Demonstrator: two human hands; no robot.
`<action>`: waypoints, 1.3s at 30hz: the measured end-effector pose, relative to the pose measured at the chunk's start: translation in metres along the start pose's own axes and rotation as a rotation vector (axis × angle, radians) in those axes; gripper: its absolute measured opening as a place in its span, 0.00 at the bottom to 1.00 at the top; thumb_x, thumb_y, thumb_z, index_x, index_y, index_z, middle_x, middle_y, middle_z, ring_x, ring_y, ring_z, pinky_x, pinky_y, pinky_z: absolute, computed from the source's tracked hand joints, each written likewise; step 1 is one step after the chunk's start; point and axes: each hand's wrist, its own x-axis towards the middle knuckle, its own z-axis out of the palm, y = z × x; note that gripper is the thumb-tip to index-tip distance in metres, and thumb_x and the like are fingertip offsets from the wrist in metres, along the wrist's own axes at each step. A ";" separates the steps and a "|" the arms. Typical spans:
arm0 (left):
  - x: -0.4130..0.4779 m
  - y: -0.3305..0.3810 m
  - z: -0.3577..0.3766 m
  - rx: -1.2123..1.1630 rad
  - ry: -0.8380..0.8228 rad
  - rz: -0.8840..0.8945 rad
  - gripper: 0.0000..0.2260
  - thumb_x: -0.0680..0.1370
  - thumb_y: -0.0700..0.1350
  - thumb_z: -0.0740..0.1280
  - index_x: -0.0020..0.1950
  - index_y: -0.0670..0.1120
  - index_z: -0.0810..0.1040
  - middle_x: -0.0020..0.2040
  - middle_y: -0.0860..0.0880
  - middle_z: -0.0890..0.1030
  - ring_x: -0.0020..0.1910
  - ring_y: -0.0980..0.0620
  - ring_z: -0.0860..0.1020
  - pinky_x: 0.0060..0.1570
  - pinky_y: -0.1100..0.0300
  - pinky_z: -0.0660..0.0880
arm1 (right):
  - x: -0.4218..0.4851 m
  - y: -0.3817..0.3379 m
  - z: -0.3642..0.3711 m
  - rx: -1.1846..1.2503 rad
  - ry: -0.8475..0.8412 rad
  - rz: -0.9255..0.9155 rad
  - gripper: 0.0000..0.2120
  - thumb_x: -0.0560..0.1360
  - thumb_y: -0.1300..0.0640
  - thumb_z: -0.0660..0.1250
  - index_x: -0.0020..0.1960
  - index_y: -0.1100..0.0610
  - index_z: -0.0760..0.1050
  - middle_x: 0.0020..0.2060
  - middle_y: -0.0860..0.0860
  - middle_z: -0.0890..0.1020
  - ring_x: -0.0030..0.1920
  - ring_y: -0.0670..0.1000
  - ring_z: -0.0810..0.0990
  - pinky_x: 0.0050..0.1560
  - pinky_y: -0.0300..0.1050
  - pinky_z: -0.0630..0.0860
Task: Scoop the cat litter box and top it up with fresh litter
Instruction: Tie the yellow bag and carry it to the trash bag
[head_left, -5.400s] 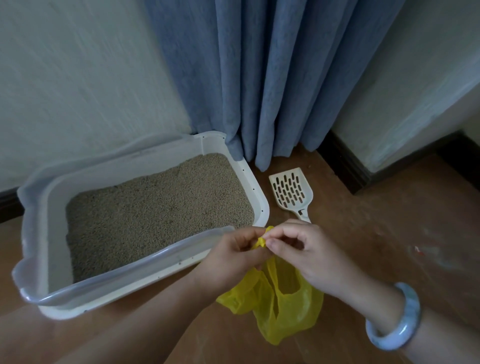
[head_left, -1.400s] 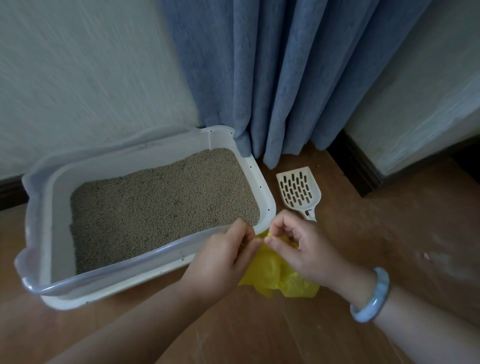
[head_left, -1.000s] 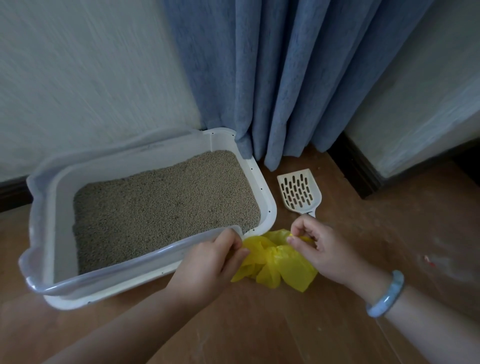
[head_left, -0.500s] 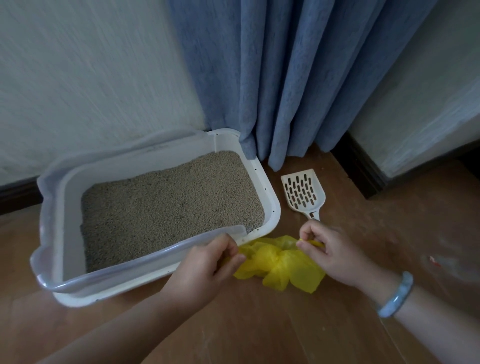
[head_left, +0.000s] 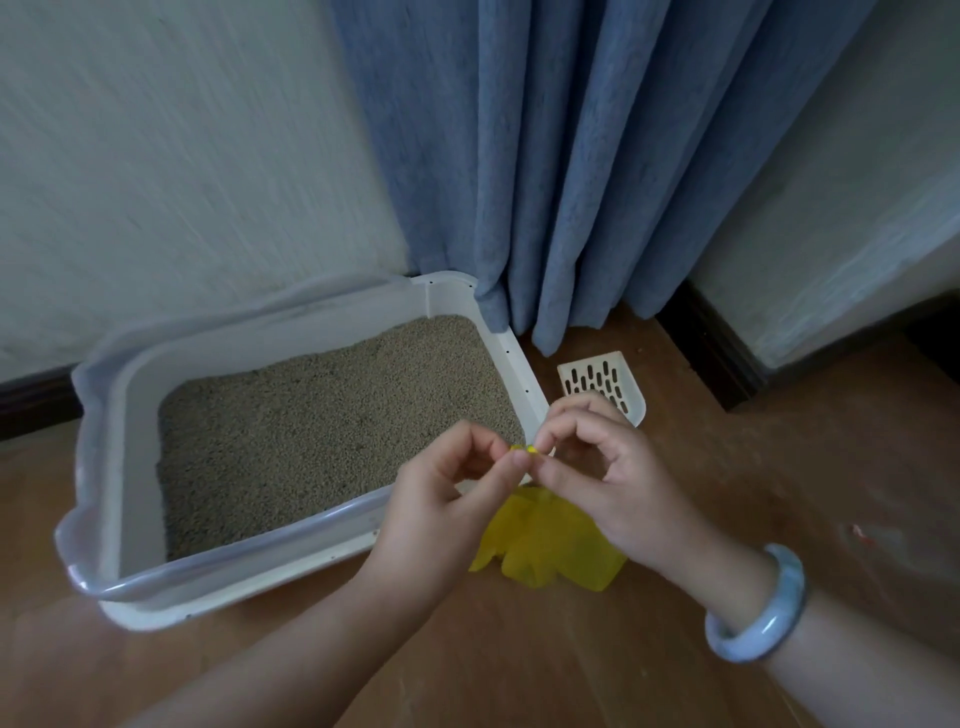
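Item in hand: yellow plastic bag (head_left: 550, 545), pinched at its top edge between thumb and forefinger of the left hand (head_left: 447, 504) and of the right hand (head_left: 618, 483), fingertips almost meeting above the near right corner of the litter box (head_left: 234, 569). Remainder of the bag hanging crumpled below the hands down to the wooden floor (head_left: 571, 670), just beside the box's near wall; mouth apparently not yet parted, contents impossible to tell. Both hands therefore closed on the bag, nothing else held. Next item wanted, by judgement: scoop (head_left: 602, 382), flat on the floor just beyond the right hand and just right of the box. Slotted blade toward the curtain (head_left: 571, 156), handle end toward the person and hidden behind the right knuckles; long axis running roughly away from the person, leaning a little leftward at the far end. Nearer by far to the right hand; reachable by the left only across the bag and the other hand. Probable approach: a short forward reach with the right hand once the bag is freed. Container: litter box, white with a translucent rim frame, set against the wall, left of and beyond the hands. Contents: litter (head_left: 322, 431), an even bed of grey-brown granules well below the rim; no clumps distinguishable from here. Fresh litter supply: none in view. Stage, by judgement: bag in preparation, scooping not yet begun. Incidental: pale bracelet (head_left: 758, 608) on the right wrist.
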 end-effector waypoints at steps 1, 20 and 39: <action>0.002 0.004 0.001 -0.043 0.013 0.006 0.05 0.71 0.48 0.70 0.36 0.52 0.76 0.32 0.58 0.77 0.33 0.63 0.73 0.36 0.70 0.68 | 0.002 -0.004 0.000 0.035 0.016 0.020 0.04 0.69 0.47 0.69 0.40 0.45 0.77 0.42 0.42 0.74 0.43 0.44 0.73 0.46 0.43 0.72; -0.007 0.061 0.000 -0.002 0.093 0.071 0.05 0.70 0.46 0.72 0.38 0.50 0.77 0.35 0.56 0.80 0.34 0.63 0.77 0.37 0.70 0.71 | -0.009 -0.060 0.002 0.098 0.133 -0.010 0.05 0.70 0.49 0.69 0.46 0.44 0.78 0.45 0.43 0.79 0.49 0.50 0.78 0.50 0.53 0.75; -0.036 0.328 -0.058 0.311 0.221 0.269 0.04 0.71 0.51 0.67 0.39 0.55 0.73 0.42 0.58 0.76 0.43 0.55 0.77 0.40 0.66 0.72 | 0.013 -0.333 -0.040 0.112 0.251 0.030 0.16 0.66 0.50 0.70 0.51 0.38 0.70 0.45 0.46 0.82 0.45 0.47 0.80 0.49 0.34 0.75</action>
